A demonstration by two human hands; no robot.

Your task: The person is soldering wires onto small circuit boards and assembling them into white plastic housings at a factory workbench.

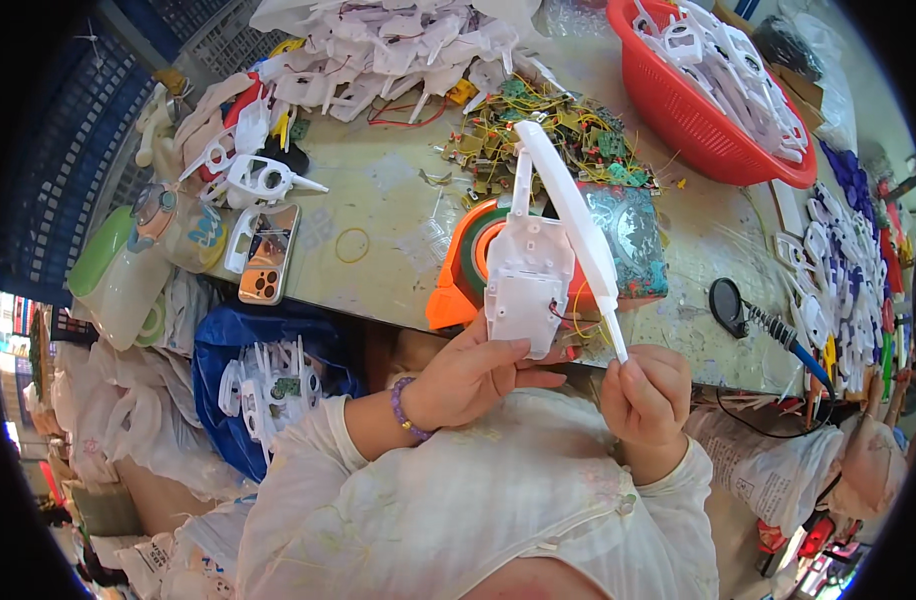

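A white plastic housing (526, 285) is gripped at its lower edge by the left hand (468, 375) — held just above the desk (388, 215) edge. A long white blade piece (576, 235), attached at the housing's top, is pinched at its lower tip by the right hand (646, 395). Behind the housing, an orange tape dispenser (458, 275); circuit boards w/ wires (548, 135) and a red basket (698, 120) lie farther back.

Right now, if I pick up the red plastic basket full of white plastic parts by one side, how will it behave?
The red plastic basket probably flexes somewhat, since its wall is thin, perforated plastic. It looks light for its size: the white plastic parts inside are thin, hollow shells. Heaped loosely above the rim, they would likely slide and spill if it tilts.
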